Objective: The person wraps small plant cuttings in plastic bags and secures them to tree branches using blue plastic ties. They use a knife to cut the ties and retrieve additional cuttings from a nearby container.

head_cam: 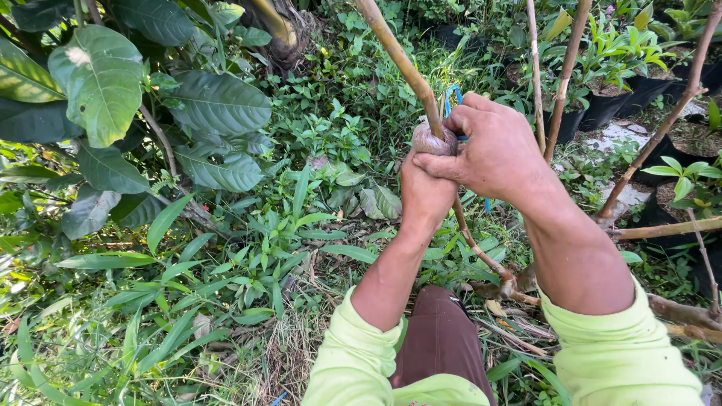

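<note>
You had both hands closed around the wrapped bundle on the thin branch, so the thing to get right was even pressure. Your left hand gripped from below, fist clamped on the stem just under the bundle, while your right hand came over from the side, fingers curled across the bundle and thumb pressing into it. To do this well, you wanted to steady the stem with the lower hand and squeeze with the upper one, not twist, since the branch looked slender enough to bend or crack. The bundle sat partway up the slanting branch, above the grass and at about chest height. It looked like a small rounded lump, brownish-purple and glossy, as if covered in clear film. A bit of blue cord showed just behind it.
</note>
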